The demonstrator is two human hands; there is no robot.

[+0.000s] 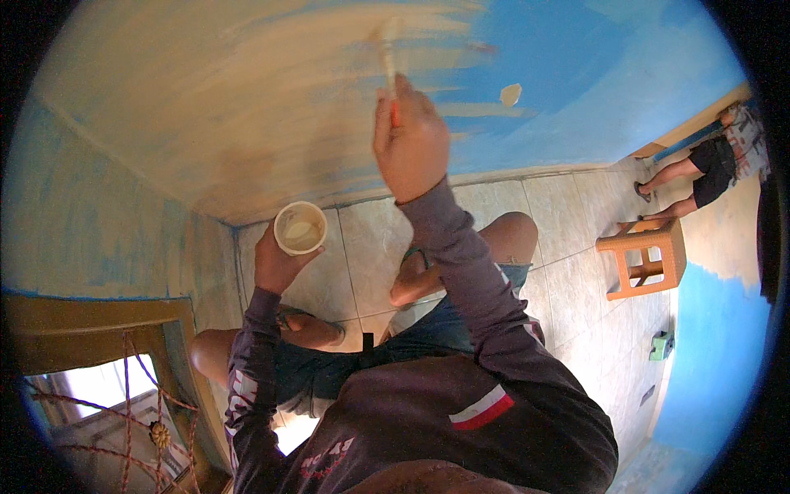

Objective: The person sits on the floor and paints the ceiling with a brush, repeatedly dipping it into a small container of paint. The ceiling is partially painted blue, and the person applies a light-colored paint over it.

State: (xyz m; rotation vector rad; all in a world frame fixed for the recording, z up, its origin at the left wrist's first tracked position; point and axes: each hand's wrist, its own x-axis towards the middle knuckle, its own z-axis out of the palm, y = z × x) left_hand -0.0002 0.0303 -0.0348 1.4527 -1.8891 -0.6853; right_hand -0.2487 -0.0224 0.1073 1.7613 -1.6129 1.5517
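Observation:
My right hand (414, 140) is closed round the handle of a paintbrush (390, 62), its bristles up against the wall (271, 90). The bristle end is blurred. Beige paint streaks spread over the wall's left and middle, while the right part is blue. In my left hand (280, 265) I hold a white tub (300, 228) with pale paint inside, lower down and to the left, just above the floor. A bare beige patch (511, 95) shows on the blue to the right of the brush.
Pale floor tiles (374, 239) run along the wall's foot. An orange plastic stool (646, 258) stands at the right, near another person's legs (691, 177). A small green box (661, 346) lies by the right wall. Knotted ropes (127, 403) hang before an opening at lower left.

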